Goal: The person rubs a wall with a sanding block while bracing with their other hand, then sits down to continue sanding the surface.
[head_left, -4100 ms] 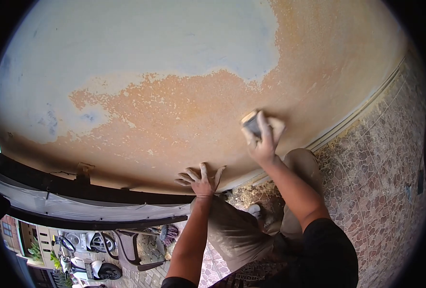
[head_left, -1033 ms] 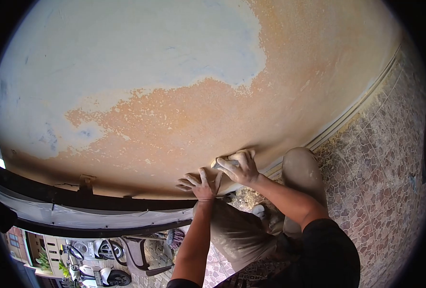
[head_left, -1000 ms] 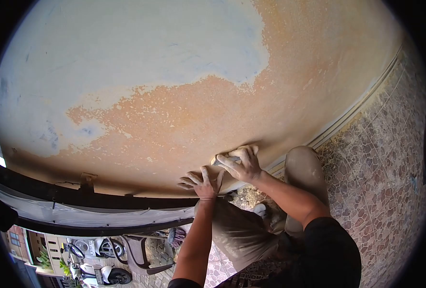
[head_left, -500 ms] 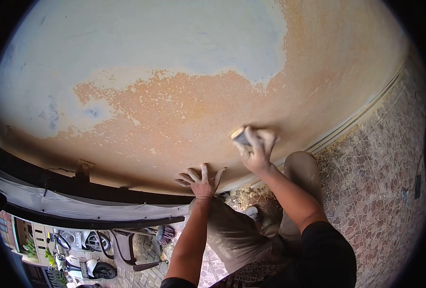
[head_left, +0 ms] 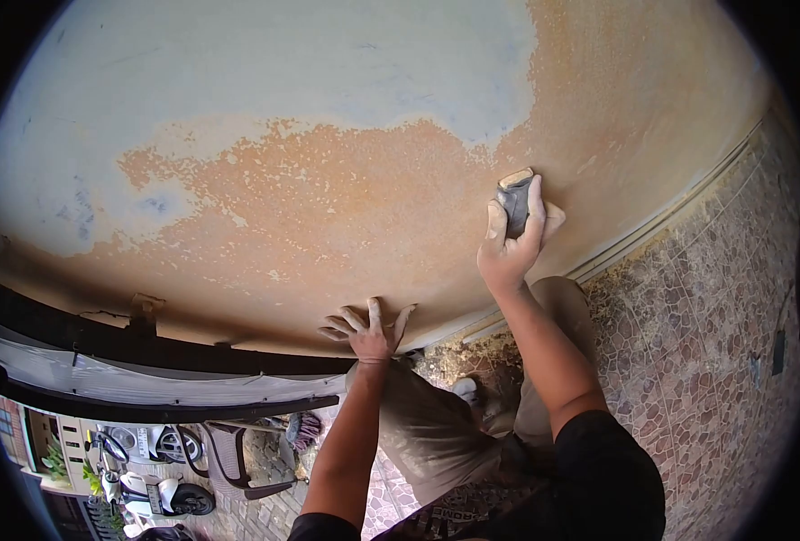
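My right hand (head_left: 519, 236) grips a small dark block (head_left: 516, 200) with a pale, dusty end, holding it against the wall (head_left: 400, 207). Fingers spread, my left hand (head_left: 372, 337) rests on the lower part of the same wall with nothing in it. Patchy orange-brown and pale blue-grey areas cover the wall, with a flaked, speckled border between them. Dust coats the fingers of both hands.
Patterned floor tiles (head_left: 688, 361) with yellowish dust lie along the wall's base at the right. A dark-edged ledge (head_left: 165, 383) runs at the lower left. Beyond it are a chair (head_left: 228, 460) and parked motorcycles (head_left: 161, 496).
My right hand has moved up and to the right along the wall with the block. My left hand stays on the wall, while the view has shifted slightly.
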The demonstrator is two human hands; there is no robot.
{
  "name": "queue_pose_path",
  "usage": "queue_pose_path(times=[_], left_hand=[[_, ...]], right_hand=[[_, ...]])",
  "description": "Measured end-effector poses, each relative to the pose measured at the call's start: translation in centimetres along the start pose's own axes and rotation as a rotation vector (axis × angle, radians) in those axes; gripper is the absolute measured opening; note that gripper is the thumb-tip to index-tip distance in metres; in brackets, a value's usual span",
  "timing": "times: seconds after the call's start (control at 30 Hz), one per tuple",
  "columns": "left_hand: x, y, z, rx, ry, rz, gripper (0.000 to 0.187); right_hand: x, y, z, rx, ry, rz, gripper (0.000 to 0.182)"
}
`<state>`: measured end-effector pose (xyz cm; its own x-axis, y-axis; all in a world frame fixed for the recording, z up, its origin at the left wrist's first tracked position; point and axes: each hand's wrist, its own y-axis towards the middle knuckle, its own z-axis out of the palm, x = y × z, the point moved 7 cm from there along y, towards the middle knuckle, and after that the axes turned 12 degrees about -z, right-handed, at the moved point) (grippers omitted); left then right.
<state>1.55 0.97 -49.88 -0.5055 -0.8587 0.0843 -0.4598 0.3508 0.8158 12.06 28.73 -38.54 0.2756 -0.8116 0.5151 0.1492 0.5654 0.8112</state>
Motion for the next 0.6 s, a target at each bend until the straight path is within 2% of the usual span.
queue_pose_path(times=[0.03,0.1,0.17,0.23,0.27,0.3,0.4,0.43,0.5,0.57,0.6], left_hand=[[-0.1,0.1,0.1,-0.008,0.002,0.006,0.117],[-0.4,0.0,0.2,-0.009,-0.003,0.024,0.118],[0.6,-0.3,0.8,0.017,-0.030,-0.023,0.096],[0.5,0.0,0.4,0.044,-0.032,-0.026,0.093],[0.3,0.3,0.4,0.042,-0.022,-0.003,0.102],[0.2,0.2,0.1,0.048,-0.007,0.010,0.112],[0.2,0.2,0.3,0.032,-0.009,-0.005,0.113],[-0.1,0.1,0.1,0.008,-0.021,0.009,0.114],[-0.6,0.1,-0.3,-0.017,-0.052,0.029,0.115],[-0.3,0.5,-0.2,0.005,-0.012,0.007,0.116],[0.4,-0.2,0.4,0.013,-0.042,-0.023,0.104]], right_hand=[[-0.2,-0.3,0.0,-0.034,-0.020,-0.006,0.062],[1.2,-6.8,0.5,0.215,-0.031,-0.346,0.064],[3.7,-11.5,0.6,0.568,-0.026,-0.577,0.066],[4.1,-10.3,1.0,0.515,-0.022,-0.541,0.065],[4.1,-9.6,1.5,0.470,-0.011,-0.511,0.065],[3.7,-6.9,1.4,0.394,-0.007,-0.429,0.062],[1.7,0.5,0.3,0.179,-0.155,-0.157,0.062],[0.8,0.0,0.1,0.112,-0.137,-0.056,0.062],[1.2,-6.0,0.5,0.234,-0.166,-0.329,0.065],[2.5,-12.2,0.6,0.463,0.008,-0.464,0.068],[3.4,-12.3,0.6,0.526,-0.026,-0.487,0.067]])
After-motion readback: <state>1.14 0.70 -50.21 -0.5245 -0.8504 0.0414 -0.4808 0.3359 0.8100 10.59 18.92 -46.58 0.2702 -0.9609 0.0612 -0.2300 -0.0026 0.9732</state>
